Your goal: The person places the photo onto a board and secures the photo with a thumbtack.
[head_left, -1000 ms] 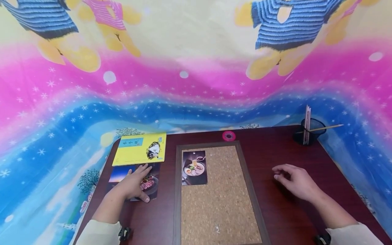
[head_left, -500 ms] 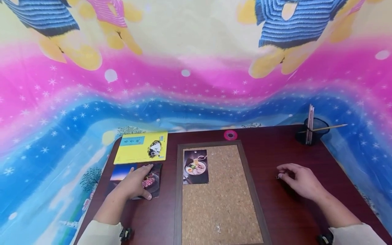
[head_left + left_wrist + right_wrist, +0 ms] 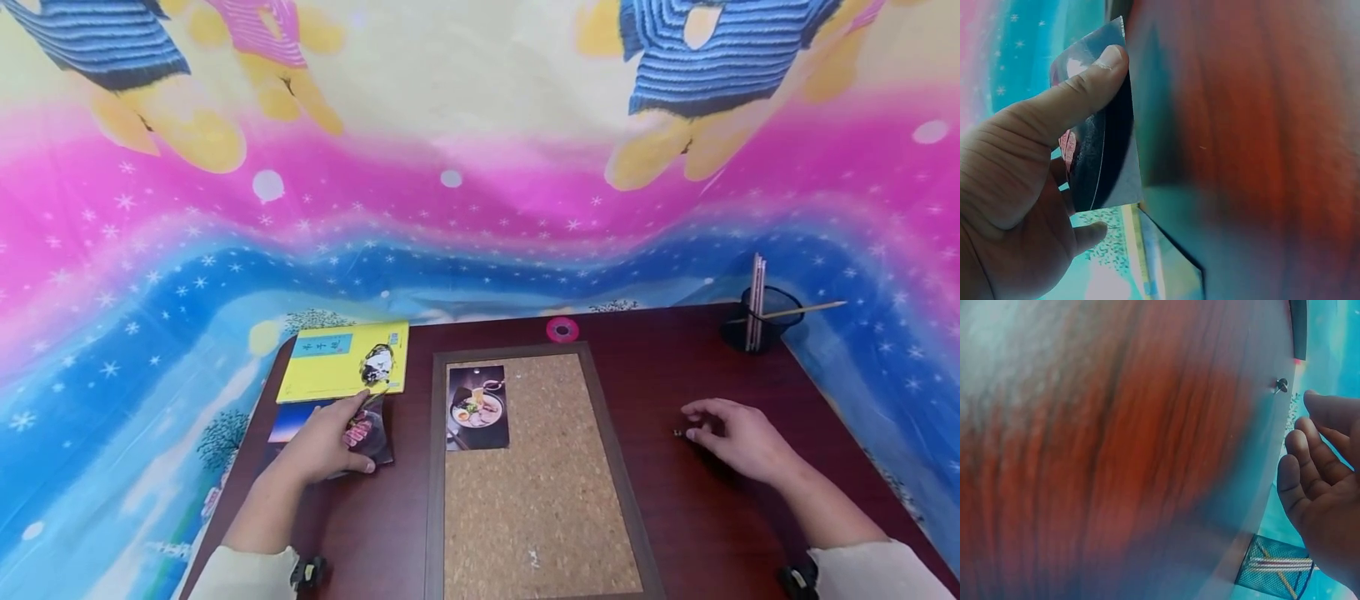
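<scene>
My left hand (image 3: 322,437) pinches a glossy photo print of sliced meat (image 3: 377,435), which bows upward between thumb and fingers. In the left wrist view the thumb lies along the edge of the bent print (image 3: 1119,165), lifted off the table. Partly under that hand is another print with a blue and orange sky (image 3: 291,421). On the right, my right hand (image 3: 738,437) hovers low over the table with loosely curled fingers. A small pushpin (image 3: 1281,385) stands on the table just beyond its fingertips, apart from them.
Between the hands lies a framed cork board (image 3: 555,500) with a ramen photo (image 3: 477,408) at its upper left. Behind are a yellow book (image 3: 330,379), a pink tape roll (image 3: 562,329) and a black mesh cup (image 3: 738,337) of pencils. A patterned cloth (image 3: 480,208) surrounds the table.
My left fingers have drawn together, and the meat print now bows up from the table. The small pushpin has come into sight beside my right fingertips; the right hand has barely moved.
</scene>
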A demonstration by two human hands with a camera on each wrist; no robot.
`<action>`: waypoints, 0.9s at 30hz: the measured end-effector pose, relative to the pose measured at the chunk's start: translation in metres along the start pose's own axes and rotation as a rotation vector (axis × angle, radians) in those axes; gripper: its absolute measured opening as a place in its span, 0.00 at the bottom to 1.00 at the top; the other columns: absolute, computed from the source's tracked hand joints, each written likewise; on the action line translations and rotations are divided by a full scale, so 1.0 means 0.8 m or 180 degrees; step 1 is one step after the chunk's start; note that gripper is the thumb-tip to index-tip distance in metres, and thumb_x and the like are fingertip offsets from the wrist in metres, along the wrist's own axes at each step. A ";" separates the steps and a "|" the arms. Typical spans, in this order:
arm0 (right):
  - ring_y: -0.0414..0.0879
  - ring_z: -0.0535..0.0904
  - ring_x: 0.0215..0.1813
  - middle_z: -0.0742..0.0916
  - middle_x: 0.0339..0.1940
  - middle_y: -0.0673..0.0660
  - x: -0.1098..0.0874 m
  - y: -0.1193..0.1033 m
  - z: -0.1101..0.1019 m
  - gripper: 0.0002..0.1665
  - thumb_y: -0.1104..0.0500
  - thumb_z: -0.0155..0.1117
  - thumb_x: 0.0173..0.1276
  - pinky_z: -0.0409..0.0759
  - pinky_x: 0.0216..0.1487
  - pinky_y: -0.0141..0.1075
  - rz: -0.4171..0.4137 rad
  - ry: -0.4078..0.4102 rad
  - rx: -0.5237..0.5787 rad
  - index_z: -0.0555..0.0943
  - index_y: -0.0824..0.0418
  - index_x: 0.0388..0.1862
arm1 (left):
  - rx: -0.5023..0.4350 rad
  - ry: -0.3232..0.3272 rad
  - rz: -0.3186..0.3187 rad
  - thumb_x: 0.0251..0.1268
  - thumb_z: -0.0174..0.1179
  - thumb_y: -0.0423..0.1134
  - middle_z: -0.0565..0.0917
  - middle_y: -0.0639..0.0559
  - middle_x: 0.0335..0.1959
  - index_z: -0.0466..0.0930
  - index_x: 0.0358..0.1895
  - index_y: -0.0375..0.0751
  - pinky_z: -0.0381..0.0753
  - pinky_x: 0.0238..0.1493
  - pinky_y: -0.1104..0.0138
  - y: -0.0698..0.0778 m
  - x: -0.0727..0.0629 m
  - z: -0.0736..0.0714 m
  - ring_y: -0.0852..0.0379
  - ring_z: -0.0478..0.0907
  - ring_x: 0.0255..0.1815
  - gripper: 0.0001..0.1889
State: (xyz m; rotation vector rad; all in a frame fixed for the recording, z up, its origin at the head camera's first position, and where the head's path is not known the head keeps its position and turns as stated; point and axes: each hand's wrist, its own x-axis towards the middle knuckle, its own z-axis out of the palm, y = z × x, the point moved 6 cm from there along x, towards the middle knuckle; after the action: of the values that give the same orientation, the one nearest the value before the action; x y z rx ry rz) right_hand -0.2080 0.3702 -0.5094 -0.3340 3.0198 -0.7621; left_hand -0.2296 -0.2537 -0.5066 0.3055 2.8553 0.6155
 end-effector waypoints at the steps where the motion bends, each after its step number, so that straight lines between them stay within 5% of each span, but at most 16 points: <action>1: 0.38 0.78 0.37 0.87 0.43 0.49 0.000 0.001 0.001 0.18 0.59 0.75 0.68 0.79 0.36 0.34 0.0002 -0.0027 0.0001 0.85 0.58 0.56 | -0.0027 0.0008 -0.0007 0.38 0.86 0.54 0.68 0.37 0.77 0.55 0.84 0.44 0.59 0.73 0.34 0.001 0.001 -0.002 0.30 0.62 0.77 0.67; 5: 0.38 0.78 0.37 0.88 0.45 0.51 0.000 0.003 0.004 0.18 0.60 0.76 0.67 0.80 0.37 0.34 -0.0028 -0.0086 -0.0002 0.86 0.58 0.56 | -0.0138 0.0026 0.0011 0.42 0.85 0.54 0.66 0.37 0.78 0.52 0.85 0.48 0.70 0.66 0.34 0.006 0.004 -0.009 0.30 0.62 0.76 0.66; 12: 0.39 0.78 0.38 0.88 0.45 0.50 0.003 -0.002 0.009 0.16 0.59 0.76 0.67 0.80 0.38 0.36 -0.0121 -0.0078 -0.0076 0.88 0.56 0.54 | -0.0284 0.0072 0.0111 0.45 0.83 0.56 0.66 0.36 0.77 0.49 0.85 0.52 0.74 0.64 0.36 0.027 0.007 -0.020 0.33 0.65 0.74 0.65; 27: 0.42 0.78 0.39 0.85 0.39 0.46 0.016 -0.003 0.023 0.11 0.59 0.73 0.68 0.81 0.41 0.43 -0.0151 -0.0188 -0.0182 0.89 0.56 0.49 | -0.0284 0.0112 0.0335 0.44 0.82 0.61 0.64 0.41 0.80 0.53 0.84 0.60 0.69 0.67 0.34 0.081 0.026 -0.017 0.35 0.62 0.78 0.63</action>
State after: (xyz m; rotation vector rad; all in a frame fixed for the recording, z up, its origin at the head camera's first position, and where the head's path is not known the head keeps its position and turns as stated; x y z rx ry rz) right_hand -0.2185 0.3569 -0.5240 -0.4228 2.9927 -0.6574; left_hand -0.2424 -0.1959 -0.4699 0.4367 2.8492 0.7730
